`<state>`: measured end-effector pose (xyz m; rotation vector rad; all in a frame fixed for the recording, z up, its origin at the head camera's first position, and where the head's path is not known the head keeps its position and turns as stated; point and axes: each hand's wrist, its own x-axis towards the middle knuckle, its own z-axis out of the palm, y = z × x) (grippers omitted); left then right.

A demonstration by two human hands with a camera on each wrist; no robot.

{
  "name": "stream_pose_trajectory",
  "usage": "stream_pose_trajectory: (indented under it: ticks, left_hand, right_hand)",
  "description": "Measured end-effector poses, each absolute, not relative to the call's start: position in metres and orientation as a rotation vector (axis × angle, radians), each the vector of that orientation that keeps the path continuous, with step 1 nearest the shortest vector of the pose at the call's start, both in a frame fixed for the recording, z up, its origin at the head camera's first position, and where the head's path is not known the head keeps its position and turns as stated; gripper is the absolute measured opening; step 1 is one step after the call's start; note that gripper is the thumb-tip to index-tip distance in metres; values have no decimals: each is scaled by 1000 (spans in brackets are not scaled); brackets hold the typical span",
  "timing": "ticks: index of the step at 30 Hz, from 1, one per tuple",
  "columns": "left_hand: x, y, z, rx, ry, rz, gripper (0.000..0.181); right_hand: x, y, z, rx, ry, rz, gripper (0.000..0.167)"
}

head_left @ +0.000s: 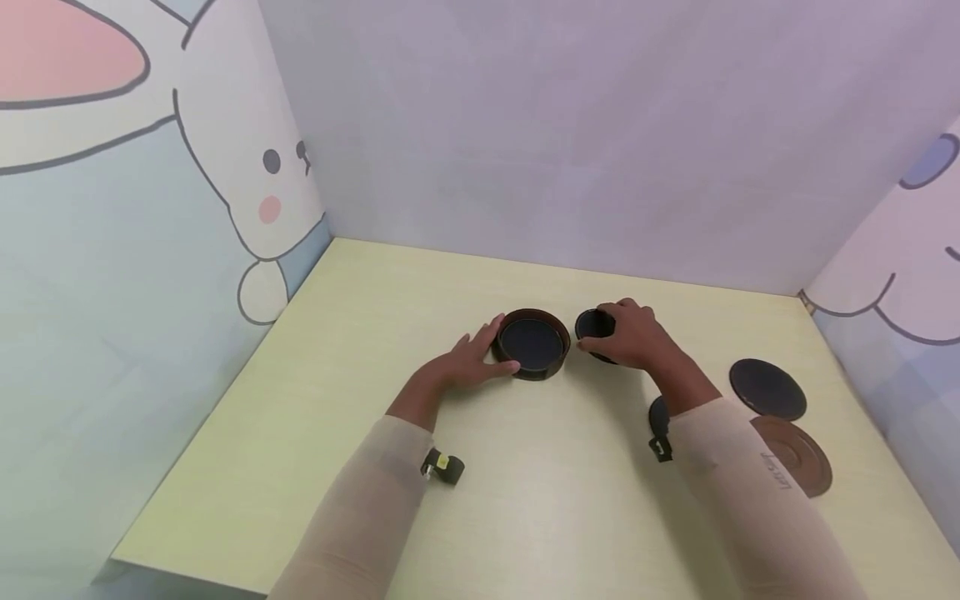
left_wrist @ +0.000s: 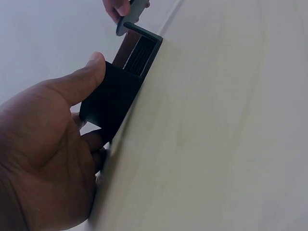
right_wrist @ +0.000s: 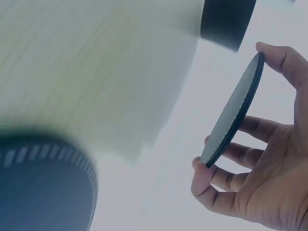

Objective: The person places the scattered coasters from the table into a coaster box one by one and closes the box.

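Note:
A round, dark coaster holder (head_left: pixel 534 375) with a brown inner wall stands on the table, black coasters (head_left: pixel 531 344) lying inside. My left hand (head_left: pixel 468 360) grips its left side, thumb at the near edge and fingers round the far side; the left wrist view shows the holder (left_wrist: pixel 113 94) side-on with its slot and stacked edges. Just right of it, my right hand (head_left: pixel 637 333) holds a round black coaster (head_left: pixel 594 323) by its rim. In the right wrist view this coaster (right_wrist: pixel 233 108) is tilted, stitched along its edge, between thumb and fingertips, apart from the holder (right_wrist: pixel 227 24).
At the right of the table (head_left: pixel 300 417) lie a black round coaster (head_left: pixel 768 388) and a brown round lid (head_left: pixel 798 458), partly under my right sleeve. Another dark disc (head_left: pixel 658 415) shows beside my right wrist. Walls stand behind and at both sides.

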<state>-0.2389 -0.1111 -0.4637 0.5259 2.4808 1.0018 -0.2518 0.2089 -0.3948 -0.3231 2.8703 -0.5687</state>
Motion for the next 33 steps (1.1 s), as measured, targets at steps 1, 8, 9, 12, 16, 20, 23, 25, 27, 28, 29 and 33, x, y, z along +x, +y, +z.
stream_pose_trajectory:
  ticks: [1,8,9,12,16,20,23,25,27,28,29,33]
  left_hand:
    - [-239,-111,-464,530,2481,1002,105]
    - [-237,-112,-463,484,2472,1013,104]
    - [-237,-112,-463,473,2471,1013,104]
    - [-236,-112,-463,458,2471,1015,103]
    - [-238,-113,-464,477,2480,1010,104]
    - [-239,-113,-465,484,2478,1008,104]
    - [-239,-113,-465,473,2478,1001,104]
    - [-240,-113,-465,473,2478,996,104]
    - [-240,-113,-465,477,2481,989,104]
    - [-241,-113,-465,485,2482,987,104]
    - [-241,-113,-465,491,2483,986,104]
    - [-242,-113,-467,515,2479,998,104]
  right_hand:
    - [-252,206,-395,-324,2866,-577,89]
    - [-254,179,-396,-346,2858,-613,89]
    - [-254,175,-396,-353,2859,-618,89]
    - [-254,166,-394,-371,2871,-618,91]
    - [-254,158,-394,-397,2878,-605,95]
    - [-255,150,-394,-406,2873,-608,96]
    - [-255,146,-394,-411,2871,-609,94]
    - [-256,142,-394,-422,2872,-605,93]
    - [-257,138,-394,-437,2874,-596,92]
    - [-257,136,-394,-444,2874,-588,91]
    - [-258,134,-395,-451,2873,-578,91]
    - [-259,125,-395,-473,2863,-545,87]
